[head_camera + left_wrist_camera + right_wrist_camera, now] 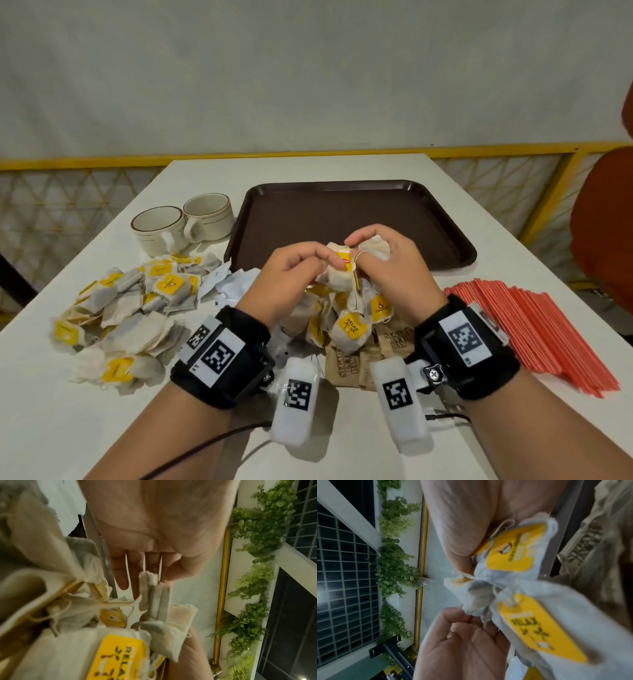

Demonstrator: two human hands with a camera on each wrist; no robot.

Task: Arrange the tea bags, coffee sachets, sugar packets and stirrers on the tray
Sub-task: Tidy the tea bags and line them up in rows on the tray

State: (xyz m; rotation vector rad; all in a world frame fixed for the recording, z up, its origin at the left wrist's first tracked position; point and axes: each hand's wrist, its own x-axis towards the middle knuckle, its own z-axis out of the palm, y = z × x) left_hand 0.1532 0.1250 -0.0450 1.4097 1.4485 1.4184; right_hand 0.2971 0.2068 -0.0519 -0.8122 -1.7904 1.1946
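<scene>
I'm seeing both hands pinching a tangled clump of beige paper tea bags with yellow tags (342,274): left hand (291,270), right hand (387,263). The empty dark brown plastic tray (445,212) is lying just beyond the grip, right hand marginally nearer.

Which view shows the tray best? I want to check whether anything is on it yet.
The head view: the whole brown tray lies beyond both hands, nothing visible on it, though the hands cover part of its near edge. Neither wrist view shows it clearly.

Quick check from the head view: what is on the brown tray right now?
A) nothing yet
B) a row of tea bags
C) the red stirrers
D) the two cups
A: the tray is bare; both hands, left hand and right hand, hold tangled tea bags above its near edge.
</scene>
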